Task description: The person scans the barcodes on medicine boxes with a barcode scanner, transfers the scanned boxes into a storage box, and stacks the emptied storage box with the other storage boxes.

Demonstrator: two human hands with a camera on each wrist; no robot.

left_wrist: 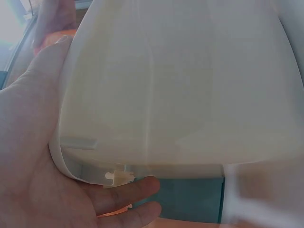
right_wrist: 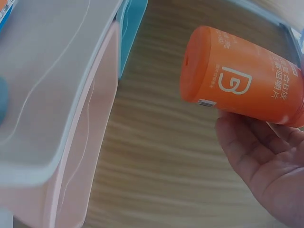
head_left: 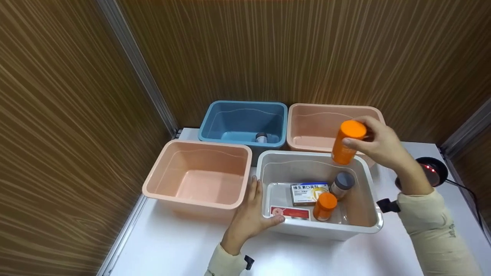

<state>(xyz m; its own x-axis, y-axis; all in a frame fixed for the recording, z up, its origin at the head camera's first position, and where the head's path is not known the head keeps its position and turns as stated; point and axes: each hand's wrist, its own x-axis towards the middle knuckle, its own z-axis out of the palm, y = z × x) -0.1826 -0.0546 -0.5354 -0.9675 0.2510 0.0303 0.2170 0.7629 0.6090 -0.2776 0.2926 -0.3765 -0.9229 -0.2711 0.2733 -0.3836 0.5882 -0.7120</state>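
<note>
My right hand [head_left: 379, 143] grips an orange bottle [right_wrist: 247, 76] with white print, tilted and raised above the back right rim of the white bin [head_left: 314, 226]. My left hand [head_left: 249, 214] rests against that bin's front left corner, thumb by the front rim and fingers fairly straight along the outside. Inside the white bin stand a second orange bottle [head_left: 325, 207] and a grey-capped bottle [head_left: 342, 184]. A white and blue medicine box [head_left: 305, 193] lies beside them. Part of a red flat box [head_left: 293, 213] shows behind the front rim.
A pink bin [head_left: 195, 188] stands to the left. At the back are a blue bin [head_left: 245, 115], with a dark-capped bottle [head_left: 261, 138] inside, and another pink bin [head_left: 314, 119]. A black round device [head_left: 431, 172] with red lights and a cable sits at the right.
</note>
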